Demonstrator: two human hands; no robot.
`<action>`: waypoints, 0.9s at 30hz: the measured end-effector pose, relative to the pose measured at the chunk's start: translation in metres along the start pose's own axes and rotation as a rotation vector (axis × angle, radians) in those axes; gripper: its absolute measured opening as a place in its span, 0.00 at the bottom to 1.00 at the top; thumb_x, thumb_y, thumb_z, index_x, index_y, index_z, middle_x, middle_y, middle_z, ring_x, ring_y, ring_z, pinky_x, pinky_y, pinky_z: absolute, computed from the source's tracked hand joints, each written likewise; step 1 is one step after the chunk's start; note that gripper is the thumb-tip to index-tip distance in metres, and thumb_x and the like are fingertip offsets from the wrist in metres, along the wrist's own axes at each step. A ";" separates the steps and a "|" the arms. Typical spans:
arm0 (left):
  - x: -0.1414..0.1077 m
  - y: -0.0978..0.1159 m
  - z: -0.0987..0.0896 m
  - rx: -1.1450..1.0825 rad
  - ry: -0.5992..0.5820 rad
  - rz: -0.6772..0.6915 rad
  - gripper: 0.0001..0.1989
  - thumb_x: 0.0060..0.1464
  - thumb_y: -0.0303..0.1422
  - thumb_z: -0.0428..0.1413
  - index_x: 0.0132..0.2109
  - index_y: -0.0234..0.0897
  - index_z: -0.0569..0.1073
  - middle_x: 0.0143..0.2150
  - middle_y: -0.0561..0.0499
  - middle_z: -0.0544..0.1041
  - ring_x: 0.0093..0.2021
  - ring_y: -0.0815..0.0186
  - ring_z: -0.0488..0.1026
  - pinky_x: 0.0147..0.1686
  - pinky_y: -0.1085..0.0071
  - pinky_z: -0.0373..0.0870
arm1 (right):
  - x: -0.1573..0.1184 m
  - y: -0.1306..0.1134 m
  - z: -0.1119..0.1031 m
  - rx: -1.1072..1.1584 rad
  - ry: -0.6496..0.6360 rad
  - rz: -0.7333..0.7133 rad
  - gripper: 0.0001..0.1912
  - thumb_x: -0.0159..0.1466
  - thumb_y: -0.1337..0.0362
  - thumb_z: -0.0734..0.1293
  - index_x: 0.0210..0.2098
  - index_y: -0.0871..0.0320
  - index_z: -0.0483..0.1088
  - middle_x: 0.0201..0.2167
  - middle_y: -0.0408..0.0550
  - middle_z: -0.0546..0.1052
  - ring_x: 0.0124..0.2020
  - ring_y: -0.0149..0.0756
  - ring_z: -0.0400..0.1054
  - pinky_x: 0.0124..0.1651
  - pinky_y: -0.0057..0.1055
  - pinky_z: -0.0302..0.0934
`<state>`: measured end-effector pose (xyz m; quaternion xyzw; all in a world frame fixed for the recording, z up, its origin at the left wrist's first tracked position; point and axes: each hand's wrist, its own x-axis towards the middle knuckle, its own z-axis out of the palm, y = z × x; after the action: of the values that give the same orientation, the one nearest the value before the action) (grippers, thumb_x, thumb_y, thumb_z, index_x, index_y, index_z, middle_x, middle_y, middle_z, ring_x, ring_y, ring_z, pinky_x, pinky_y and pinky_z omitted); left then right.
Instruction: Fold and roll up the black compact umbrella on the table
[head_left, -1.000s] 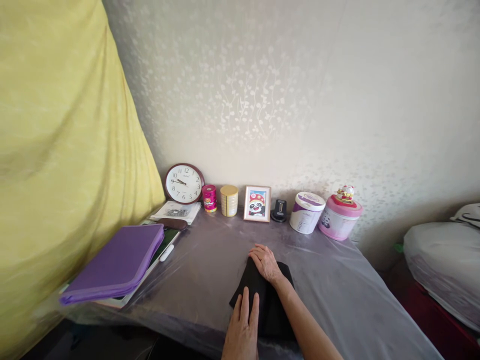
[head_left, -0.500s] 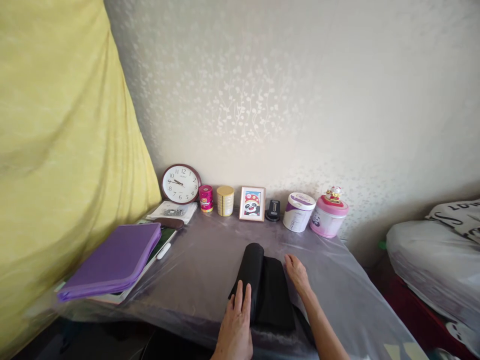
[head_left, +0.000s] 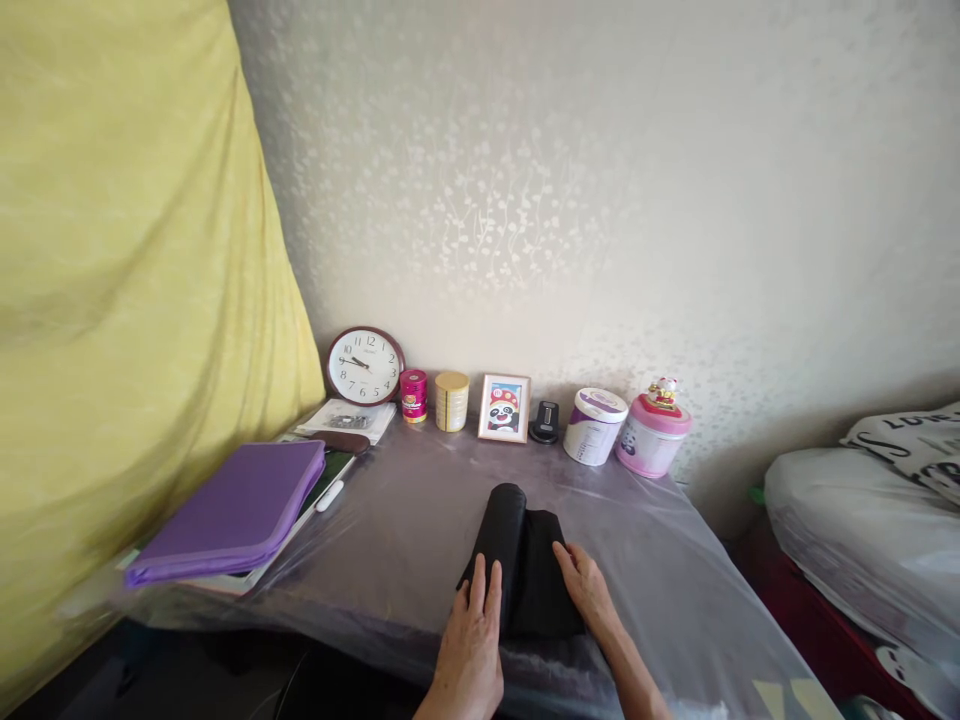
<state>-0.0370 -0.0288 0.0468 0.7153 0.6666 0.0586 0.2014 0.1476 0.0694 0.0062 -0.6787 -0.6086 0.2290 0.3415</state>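
A black item (head_left: 501, 525), its left part rolled or folded into a thick tube and its right part lying flat, rests on the plastic-covered table near the front edge. My left hand (head_left: 474, 635) lies on the lower left of the tube with its fingers stretched and apart. At the right edge of the flat part is my right hand (head_left: 586, 590), its thumb and fingers closed together at the black fabric's border. The undersides of both hands are hidden.
A purple folder (head_left: 229, 510) lies on books at the left, near a white marker (head_left: 330, 496). Along the wall stand a clock (head_left: 365, 367), small tins, a picture frame (head_left: 504, 408), a black device (head_left: 545, 422), a white tub (head_left: 595, 428) and a pink tub (head_left: 651, 438).
My right hand has moved left onto the edge of the black item. The dark strip that hung beside it no longer shows. My left hand stays on the tube.
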 end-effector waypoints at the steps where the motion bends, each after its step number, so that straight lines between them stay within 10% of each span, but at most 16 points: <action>1: 0.000 0.001 0.000 0.013 -0.006 -0.007 0.45 0.40 0.13 0.43 0.64 0.39 0.35 0.67 0.47 0.30 0.64 0.55 0.48 0.57 0.66 0.55 | 0.000 -0.001 0.000 0.010 -0.011 -0.009 0.20 0.57 0.50 0.57 0.30 0.57 0.71 0.30 0.52 0.77 0.36 0.45 0.72 0.38 0.33 0.62; 27: 0.008 -0.011 0.019 0.000 0.089 0.045 0.38 0.36 0.16 0.48 0.59 0.31 0.58 0.68 0.43 0.37 0.62 0.54 0.54 0.54 0.64 0.61 | 0.022 -0.080 0.054 0.161 -0.129 -0.093 0.21 0.59 0.59 0.60 0.47 0.66 0.68 0.31 0.53 0.77 0.35 0.41 0.71 0.37 0.31 0.61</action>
<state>-0.0401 -0.0249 0.0241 0.7269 0.6586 0.0947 0.1701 0.0584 0.1027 0.0326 -0.6040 -0.6396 0.3043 0.3653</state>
